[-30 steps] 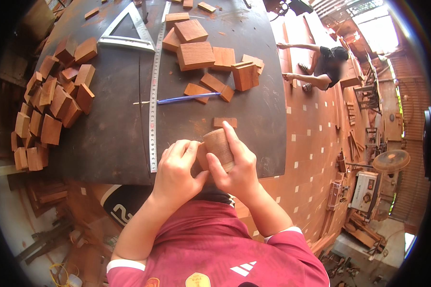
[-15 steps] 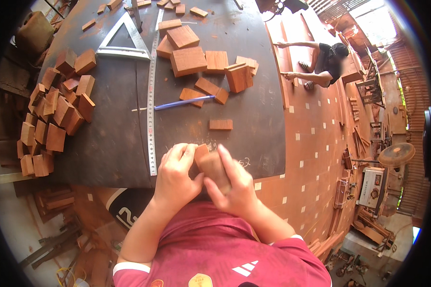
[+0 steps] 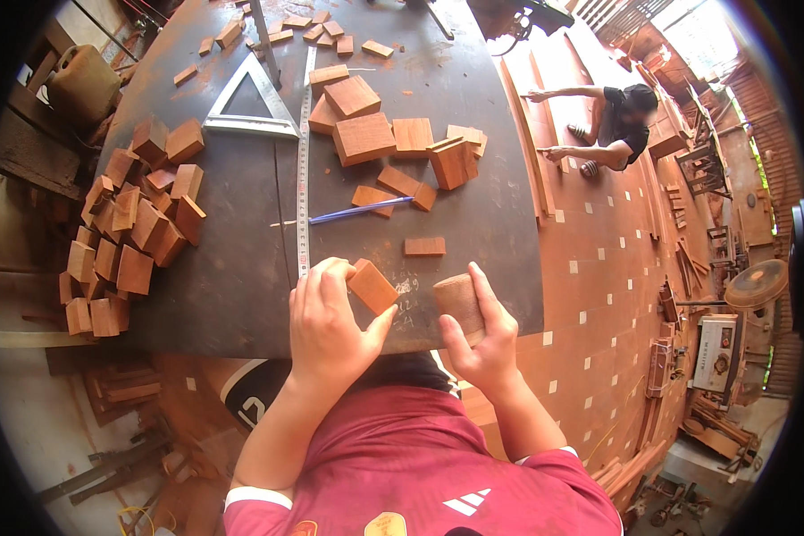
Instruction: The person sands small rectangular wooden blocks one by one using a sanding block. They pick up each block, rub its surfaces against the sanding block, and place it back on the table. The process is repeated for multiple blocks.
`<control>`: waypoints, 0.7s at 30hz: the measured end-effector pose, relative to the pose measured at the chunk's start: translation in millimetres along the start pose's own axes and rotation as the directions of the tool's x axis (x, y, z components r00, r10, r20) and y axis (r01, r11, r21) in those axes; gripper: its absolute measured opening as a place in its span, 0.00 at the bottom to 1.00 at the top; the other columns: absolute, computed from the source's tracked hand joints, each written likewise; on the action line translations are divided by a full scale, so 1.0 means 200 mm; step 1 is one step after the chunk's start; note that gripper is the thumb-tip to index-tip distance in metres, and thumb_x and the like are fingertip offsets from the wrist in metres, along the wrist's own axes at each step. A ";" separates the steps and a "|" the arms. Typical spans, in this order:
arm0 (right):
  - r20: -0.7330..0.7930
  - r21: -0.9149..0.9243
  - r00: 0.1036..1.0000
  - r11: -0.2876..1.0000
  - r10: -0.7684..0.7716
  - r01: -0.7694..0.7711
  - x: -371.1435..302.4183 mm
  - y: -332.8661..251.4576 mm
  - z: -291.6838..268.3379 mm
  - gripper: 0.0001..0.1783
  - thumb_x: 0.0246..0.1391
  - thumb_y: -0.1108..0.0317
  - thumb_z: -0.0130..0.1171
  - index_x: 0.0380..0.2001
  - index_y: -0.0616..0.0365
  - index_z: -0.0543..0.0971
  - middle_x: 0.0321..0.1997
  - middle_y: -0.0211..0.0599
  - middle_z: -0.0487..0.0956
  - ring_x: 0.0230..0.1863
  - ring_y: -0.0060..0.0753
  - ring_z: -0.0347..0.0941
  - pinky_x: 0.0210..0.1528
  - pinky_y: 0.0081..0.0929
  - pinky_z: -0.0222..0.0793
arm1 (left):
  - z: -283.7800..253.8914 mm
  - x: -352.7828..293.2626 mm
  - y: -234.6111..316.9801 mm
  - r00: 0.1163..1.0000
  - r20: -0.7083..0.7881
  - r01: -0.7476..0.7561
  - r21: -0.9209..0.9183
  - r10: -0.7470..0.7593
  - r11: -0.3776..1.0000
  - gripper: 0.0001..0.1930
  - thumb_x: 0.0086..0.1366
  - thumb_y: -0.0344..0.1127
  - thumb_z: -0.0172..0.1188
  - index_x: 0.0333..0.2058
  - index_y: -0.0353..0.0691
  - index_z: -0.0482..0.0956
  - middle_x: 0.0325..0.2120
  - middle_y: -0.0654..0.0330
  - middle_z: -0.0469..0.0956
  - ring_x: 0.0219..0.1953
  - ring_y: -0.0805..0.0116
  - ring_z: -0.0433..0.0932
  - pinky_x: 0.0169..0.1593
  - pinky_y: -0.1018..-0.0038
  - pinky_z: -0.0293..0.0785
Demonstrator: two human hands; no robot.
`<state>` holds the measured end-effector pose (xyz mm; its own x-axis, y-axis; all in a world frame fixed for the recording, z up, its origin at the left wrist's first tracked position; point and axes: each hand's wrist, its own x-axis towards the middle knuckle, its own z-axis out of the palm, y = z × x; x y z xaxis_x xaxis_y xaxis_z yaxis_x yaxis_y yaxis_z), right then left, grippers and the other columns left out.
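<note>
I see the left hand (image 3: 330,317) half spread, pinching a reddish wood block (image 3: 373,286) end to end, thumb against fingers, over the near part of the table (image 3: 241,277). My right hand (image 3: 489,344) is curled, gripping a tan rounded block (image 3: 459,302), apart from the first. Small wood piece (image 3: 424,247) lies just beyond.
</note>
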<state>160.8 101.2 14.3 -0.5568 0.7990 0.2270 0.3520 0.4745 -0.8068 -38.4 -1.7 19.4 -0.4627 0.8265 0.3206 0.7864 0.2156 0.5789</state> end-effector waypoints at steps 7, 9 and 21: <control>0.023 -0.025 0.998 0.998 -0.054 0.055 -0.02 -0.02 0.00 0.43 0.55 0.68 0.73 0.72 0.70 0.69 0.46 0.61 0.84 0.45 0.55 0.86 0.51 0.40 0.81 | -0.02 -0.03 -0.01 0.960 0.253 0.162 -0.166 -0.117 0.973 0.48 0.48 0.40 0.86 0.66 0.32 0.70 0.46 0.47 0.79 0.45 0.47 0.81 0.51 0.57 0.79; 0.032 -0.030 0.998 0.998 -0.060 0.061 -0.02 -0.02 0.01 0.43 0.55 0.68 0.73 0.72 0.71 0.69 0.46 0.61 0.84 0.45 0.55 0.86 0.51 0.40 0.81 | -0.05 -0.04 -0.01 0.943 0.310 0.179 -0.158 -0.124 0.971 0.50 0.47 0.40 0.86 0.68 0.32 0.70 0.46 0.47 0.79 0.45 0.47 0.82 0.51 0.57 0.80; 0.025 -0.059 0.998 0.997 -0.051 0.052 -0.04 -0.01 0.02 0.43 0.55 0.68 0.73 0.71 0.71 0.69 0.48 0.64 0.84 0.46 0.58 0.85 0.52 0.42 0.80 | -0.09 -0.04 -0.04 0.971 0.199 0.131 0.030 -0.134 0.991 0.27 0.49 0.47 0.85 0.37 0.33 0.83 0.34 0.51 0.82 0.37 0.49 0.84 0.44 0.60 0.81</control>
<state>163.0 92.5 11.4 -0.5922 0.7646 0.2541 0.3667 0.5366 -0.7600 -49.4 -19.3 25.7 -0.4734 0.8768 0.0843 0.7309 0.3376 0.5932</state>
